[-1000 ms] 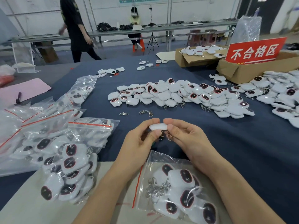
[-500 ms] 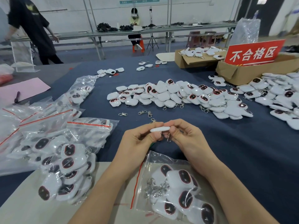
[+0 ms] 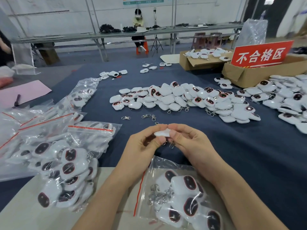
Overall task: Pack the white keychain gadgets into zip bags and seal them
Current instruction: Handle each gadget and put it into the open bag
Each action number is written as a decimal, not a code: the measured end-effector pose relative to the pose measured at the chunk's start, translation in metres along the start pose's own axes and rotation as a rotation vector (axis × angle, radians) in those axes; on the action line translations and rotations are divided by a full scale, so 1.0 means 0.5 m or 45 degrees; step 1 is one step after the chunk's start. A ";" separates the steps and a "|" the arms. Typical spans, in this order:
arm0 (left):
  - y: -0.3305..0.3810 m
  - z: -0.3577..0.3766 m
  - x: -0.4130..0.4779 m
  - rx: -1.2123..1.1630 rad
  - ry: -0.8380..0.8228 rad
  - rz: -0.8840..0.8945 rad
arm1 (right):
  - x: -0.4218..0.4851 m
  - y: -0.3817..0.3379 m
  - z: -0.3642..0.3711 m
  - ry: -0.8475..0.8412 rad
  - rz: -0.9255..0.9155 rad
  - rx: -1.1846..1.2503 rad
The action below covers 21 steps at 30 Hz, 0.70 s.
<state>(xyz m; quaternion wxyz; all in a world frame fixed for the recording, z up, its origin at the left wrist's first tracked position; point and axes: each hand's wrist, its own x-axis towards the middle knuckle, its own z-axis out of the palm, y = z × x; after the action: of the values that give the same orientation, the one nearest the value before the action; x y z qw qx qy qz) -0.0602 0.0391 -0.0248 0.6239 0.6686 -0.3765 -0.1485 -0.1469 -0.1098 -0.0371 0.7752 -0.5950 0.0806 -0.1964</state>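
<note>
1. The held gadget (image 3: 162, 132), white and rounded, is pinched edge-on between the fingertips of the left hand (image 3: 141, 146) and right hand (image 3: 191, 143), above the bench (image 3: 249, 155). Its metal clasp (image 3: 172, 144) dangles beneath.
2. The near zip bag (image 3: 159, 165), clear with a red zip strip along its left end, lies flat at the bench's near edge. It holds several gadgets, dark oval faces up.
3. The filled bags (image 3: 99, 136) lie heaped at left.
4. The loose gadgets (image 3: 179, 98) lie heaped mid-bench, some face up, some face down.
</note>
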 end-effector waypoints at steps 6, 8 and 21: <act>-0.010 0.003 0.005 0.138 0.121 -0.080 | -0.002 -0.007 -0.001 0.083 -0.005 -0.088; -0.011 0.010 0.000 0.132 0.182 -0.087 | -0.006 -0.009 0.002 0.105 -0.001 -0.137; -0.003 0.012 0.005 0.029 0.368 -0.088 | -0.006 -0.005 0.013 0.228 -0.026 -0.332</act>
<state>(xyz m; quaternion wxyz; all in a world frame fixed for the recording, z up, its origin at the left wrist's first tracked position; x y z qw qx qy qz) -0.0620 0.0331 -0.0267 0.6585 0.7025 -0.2611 -0.0681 -0.1476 -0.1033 -0.0329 0.6791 -0.6714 0.1681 -0.2446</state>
